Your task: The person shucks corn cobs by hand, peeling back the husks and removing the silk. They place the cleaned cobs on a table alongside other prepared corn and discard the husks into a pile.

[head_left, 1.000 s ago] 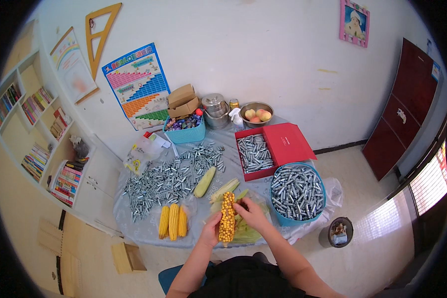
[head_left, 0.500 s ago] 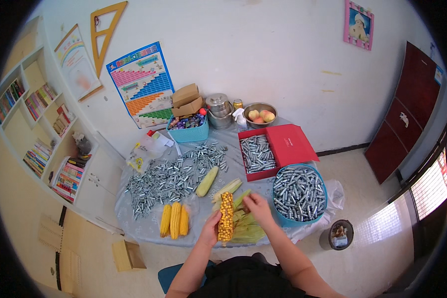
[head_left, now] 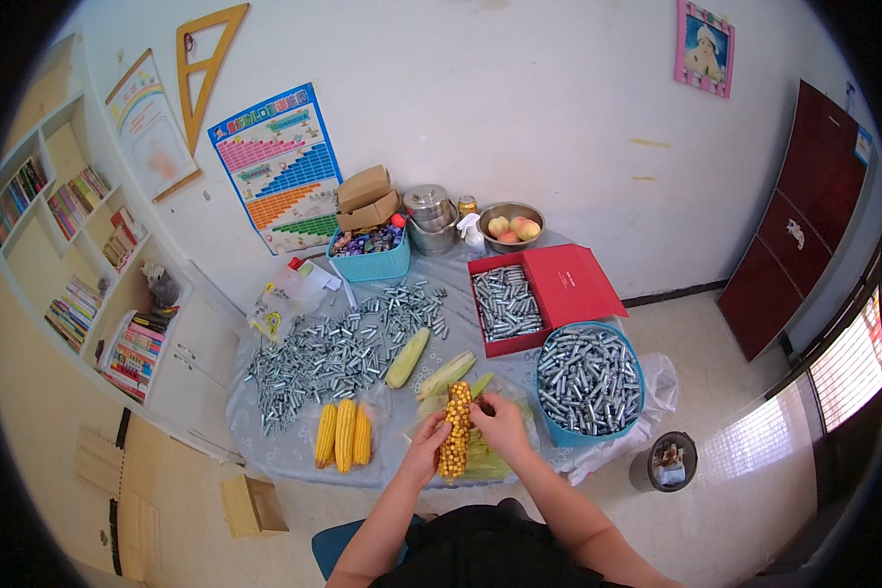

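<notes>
— Between the left fingers (head_left: 435, 431) and right fingers (head_left: 484, 416)?
— One knobbly yellow-brown corncob (head_left: 454, 433), long axis pointing forward; left clamped on it, right touching, grip unclear.
— Leftward of them?
— Three long yellow cobs (head_left: 345, 437).

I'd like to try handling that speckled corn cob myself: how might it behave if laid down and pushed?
The speckled corn cob would probably roll sideways, being long and rounded. It is likely stiff, looking straight in the left hand. Its bumpy kernels should give fair grip.
</notes>
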Motion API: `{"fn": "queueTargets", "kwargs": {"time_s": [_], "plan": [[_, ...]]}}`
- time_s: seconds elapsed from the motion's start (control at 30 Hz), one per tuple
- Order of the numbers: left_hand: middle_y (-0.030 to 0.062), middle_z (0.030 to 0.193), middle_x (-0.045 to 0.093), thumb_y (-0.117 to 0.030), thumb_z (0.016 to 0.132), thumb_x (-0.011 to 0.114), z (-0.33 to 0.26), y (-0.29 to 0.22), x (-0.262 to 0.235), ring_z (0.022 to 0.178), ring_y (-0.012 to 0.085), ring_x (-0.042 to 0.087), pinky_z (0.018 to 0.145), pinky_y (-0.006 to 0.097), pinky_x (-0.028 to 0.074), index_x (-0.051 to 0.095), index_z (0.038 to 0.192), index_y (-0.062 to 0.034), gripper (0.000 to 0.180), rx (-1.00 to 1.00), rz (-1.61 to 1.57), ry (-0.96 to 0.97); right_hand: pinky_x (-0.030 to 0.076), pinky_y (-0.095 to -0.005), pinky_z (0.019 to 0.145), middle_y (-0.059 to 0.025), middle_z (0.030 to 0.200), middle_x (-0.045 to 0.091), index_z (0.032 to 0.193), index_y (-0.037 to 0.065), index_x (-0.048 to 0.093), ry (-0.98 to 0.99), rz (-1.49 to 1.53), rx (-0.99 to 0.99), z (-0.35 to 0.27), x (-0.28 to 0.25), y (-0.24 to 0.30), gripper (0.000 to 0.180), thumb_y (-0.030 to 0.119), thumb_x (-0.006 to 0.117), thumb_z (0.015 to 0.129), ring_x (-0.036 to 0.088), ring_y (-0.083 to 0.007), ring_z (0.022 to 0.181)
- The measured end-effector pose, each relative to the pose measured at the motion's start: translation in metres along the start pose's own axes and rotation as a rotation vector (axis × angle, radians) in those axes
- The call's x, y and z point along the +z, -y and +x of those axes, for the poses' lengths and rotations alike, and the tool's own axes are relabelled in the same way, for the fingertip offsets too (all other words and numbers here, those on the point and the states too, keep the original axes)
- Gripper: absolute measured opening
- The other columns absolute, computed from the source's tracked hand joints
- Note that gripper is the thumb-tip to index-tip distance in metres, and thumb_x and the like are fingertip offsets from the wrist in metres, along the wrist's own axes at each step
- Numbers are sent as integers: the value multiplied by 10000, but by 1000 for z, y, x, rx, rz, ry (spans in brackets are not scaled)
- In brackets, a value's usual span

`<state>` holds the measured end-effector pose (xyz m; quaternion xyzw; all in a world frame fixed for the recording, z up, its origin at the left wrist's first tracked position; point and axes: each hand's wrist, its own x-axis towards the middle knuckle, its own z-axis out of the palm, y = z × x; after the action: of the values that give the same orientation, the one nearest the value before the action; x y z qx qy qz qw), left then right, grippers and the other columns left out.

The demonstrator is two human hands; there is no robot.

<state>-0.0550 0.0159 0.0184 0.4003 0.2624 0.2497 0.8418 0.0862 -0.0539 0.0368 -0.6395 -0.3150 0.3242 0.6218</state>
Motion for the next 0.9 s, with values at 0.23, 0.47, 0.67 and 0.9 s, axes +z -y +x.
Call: {"fn": "queueTargets", "kwargs": {"time_s": [0.23, 0.47, 0.67, 0.9], "plan": [[122, 1112, 556, -279, 917, 432, -2, -10, -1, 979, 203, 556, 840, 340, 464, 416, 1220, -34, 390, 2, -105, 48, 391, -249, 559, 17, 697, 492, 814, 86, 502, -97, 872, 153, 17, -37, 2, 93, 166, 519, 859, 464, -92, 601], [113, 1097, 561, -284, 919, 413, -2, -13, -7, 944, 226, 575, 802, 405, 488, 428, 1224, -36, 394, -57, -178, 59, 425, -237, 581, -15, 797, 567, 959, 39, 553, 124, 419, 150, 15, -36, -4, 214, 234, 514, 880, 520, -94, 654], [123, 1061, 573, -288, 921, 399, -3, -16, 2, 918, 255, 589, 798, 440, 494, 446, 1199, -28, 384, -116, -197, 74, 426, -298, 610, -105, 754, 566, 932, -6, 537, 159, -258, -282, 7, -5, -4, 250, 236, 537, 871, 528, -202, 659], [139, 1044, 582, -312, 919, 387, 0, -10, -12, 909, 276, 594, 807, 449, 491, 458, 1187, -18, 404, -168, -220, 18, 433, -343, 601, -150, 738, 568, 868, -11, 540, -101, -237, -381, 13, -5, -11, 233, 221, 522, 871, 555, -267, 661]]}}
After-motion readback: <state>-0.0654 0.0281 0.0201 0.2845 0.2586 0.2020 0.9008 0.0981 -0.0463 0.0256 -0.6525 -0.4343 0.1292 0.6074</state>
